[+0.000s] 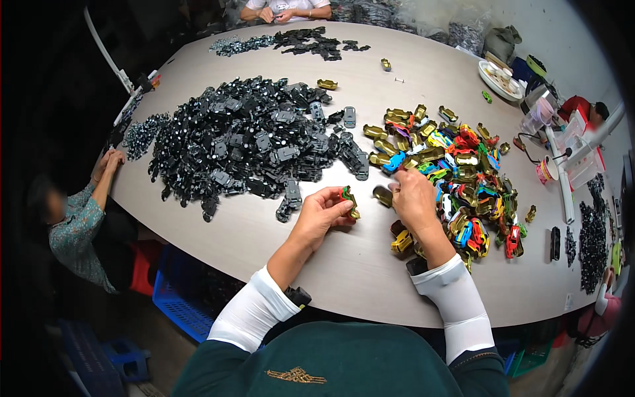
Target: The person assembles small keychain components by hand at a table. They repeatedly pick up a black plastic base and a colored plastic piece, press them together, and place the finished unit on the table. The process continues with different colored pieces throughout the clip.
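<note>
My left hand [323,213] holds a small toy car body [349,202], red and gold, just above the table. My right hand [411,196] reaches into the pile of coloured toy car shells [463,178]; its fingertips pinch at a gold shell [383,194] at the pile's near-left edge. To the left of both hands lies a big heap of black toy car chassis [251,139]. A few gold shells [401,242] rest by my right wrist.
The oval grey table [350,278] also carries a smaller black parts heap [311,41] at the far end. One person sits at the left [79,225], another's hands work at the far end [284,12]. Containers and cups [549,126] stand right. Blue crates [178,301] sit below.
</note>
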The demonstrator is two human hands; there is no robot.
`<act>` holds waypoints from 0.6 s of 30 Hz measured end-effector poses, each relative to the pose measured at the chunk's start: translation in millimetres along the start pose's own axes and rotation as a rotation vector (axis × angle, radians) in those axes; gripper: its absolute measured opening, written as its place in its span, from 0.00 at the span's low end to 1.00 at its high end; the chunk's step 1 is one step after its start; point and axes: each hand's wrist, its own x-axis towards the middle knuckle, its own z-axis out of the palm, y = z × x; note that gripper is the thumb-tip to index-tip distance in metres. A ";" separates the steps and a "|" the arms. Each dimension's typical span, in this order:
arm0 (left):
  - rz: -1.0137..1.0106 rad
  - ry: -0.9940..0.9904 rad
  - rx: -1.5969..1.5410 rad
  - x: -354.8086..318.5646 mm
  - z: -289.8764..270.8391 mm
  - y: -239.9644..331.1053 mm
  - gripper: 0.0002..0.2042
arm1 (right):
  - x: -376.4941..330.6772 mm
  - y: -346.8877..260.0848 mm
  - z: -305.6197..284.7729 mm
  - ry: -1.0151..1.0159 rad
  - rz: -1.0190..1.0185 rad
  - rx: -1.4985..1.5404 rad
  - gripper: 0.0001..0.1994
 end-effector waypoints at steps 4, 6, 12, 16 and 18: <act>-0.014 -0.009 -0.060 -0.3 1.8 1.7 0.12 | -0.2 -20.0 -11.9 -0.327 -0.045 0.687 0.08; -0.019 -0.011 -0.072 0.4 2.0 2.2 0.12 | -4.4 -21.0 0.2 -0.525 -0.083 0.814 0.08; -0.002 -0.017 0.137 -3.4 0.2 1.1 0.13 | 1.5 -5.8 4.1 -0.610 0.209 0.885 0.07; 0.080 -0.035 0.538 -7.8 3.9 0.2 0.19 | 5.0 0.1 0.6 -0.229 0.069 0.303 0.06; 0.331 0.091 0.917 -9.7 6.4 6.0 0.19 | 4.3 2.5 -0.4 -0.132 0.119 0.123 0.05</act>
